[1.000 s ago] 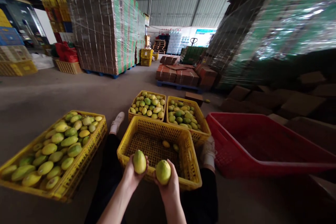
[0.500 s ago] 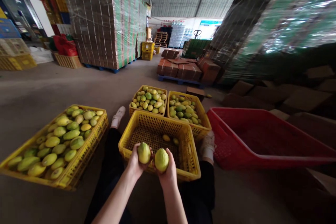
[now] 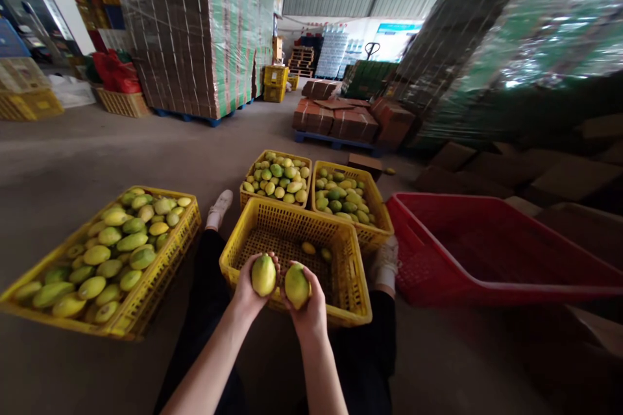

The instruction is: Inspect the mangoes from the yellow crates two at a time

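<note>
My left hand (image 3: 249, 290) is closed around a yellow-green lemon (image 3: 263, 275), its fingers curled behind the fruit. A second lemon (image 3: 296, 286), greener on one side, rests in the grip of my right hand (image 3: 311, 311). Both hands are side by side, a small gap between them, over the near rim of a yellow plastic crate (image 3: 350, 253). Inside that crate, two small lemons (image 3: 308, 248) lie on the slatted floor toward the right. The far sides of both held lemons are hidden.
Lemon-filled yellow crates stand at left (image 3: 170, 253), behind (image 3: 243, 198) and back right (image 3: 384, 231). A red plastic bin (image 3: 438, 266) is to the right. My feet flank the middle crate. Farther off are flattened cartons (image 3: 335, 120) on a blue pallet and tall wrapped stacks (image 3: 165, 32).
Both lemons have been turned in my hands and now show different sides. The hands have moved slightly up and a little apart. The view has shifted slightly.
</note>
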The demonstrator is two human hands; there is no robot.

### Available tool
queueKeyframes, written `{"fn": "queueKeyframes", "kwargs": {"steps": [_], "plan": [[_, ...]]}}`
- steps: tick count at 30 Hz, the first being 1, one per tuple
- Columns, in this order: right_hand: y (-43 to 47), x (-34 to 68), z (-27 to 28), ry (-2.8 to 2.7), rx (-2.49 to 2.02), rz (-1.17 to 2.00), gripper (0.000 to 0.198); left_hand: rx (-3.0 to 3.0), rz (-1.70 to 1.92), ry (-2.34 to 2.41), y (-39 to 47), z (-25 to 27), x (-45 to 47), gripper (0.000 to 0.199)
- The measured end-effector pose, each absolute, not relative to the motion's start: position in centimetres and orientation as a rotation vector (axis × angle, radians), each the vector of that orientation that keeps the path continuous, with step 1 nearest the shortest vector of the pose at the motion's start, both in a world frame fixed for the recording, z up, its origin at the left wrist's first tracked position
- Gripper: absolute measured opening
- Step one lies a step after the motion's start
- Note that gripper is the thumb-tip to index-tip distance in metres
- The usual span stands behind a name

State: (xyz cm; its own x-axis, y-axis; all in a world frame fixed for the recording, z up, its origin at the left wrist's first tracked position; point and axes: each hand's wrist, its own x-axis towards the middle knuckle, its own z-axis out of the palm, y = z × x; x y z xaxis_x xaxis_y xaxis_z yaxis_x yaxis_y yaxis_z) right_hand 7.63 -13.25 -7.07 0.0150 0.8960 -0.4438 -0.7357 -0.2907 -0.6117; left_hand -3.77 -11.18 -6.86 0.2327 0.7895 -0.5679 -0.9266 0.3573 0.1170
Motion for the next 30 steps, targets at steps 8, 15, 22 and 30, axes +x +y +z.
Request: {"fn": "queueKeyframes", "kwargs": {"steps": [8,15,22,30], "plan": [[-14.0,7.7,-7.7,-0.194,-0.858,1.587,0.040,-0.219,1.213,0.576,-11.8,-7.7,-3.4,0.033],[-15.6,7.6,-9.1,-0.271,-0.840,1.553,0.038,-0.153,1.190,0.599,-13.2,-8.3,-3.4,0.031],[-16.4,6.9,-9.5,-0.063,-0.823,1.568,0.033,-0.251,1.182,0.593,-14.1,-8.6,-3.8,0.026],[-16.5,6.2,-9.4,0.048,-0.614,1.576,0.023,-0.369,1.307,0.500,-14.6,-8.3,-3.6,0.029]]}}
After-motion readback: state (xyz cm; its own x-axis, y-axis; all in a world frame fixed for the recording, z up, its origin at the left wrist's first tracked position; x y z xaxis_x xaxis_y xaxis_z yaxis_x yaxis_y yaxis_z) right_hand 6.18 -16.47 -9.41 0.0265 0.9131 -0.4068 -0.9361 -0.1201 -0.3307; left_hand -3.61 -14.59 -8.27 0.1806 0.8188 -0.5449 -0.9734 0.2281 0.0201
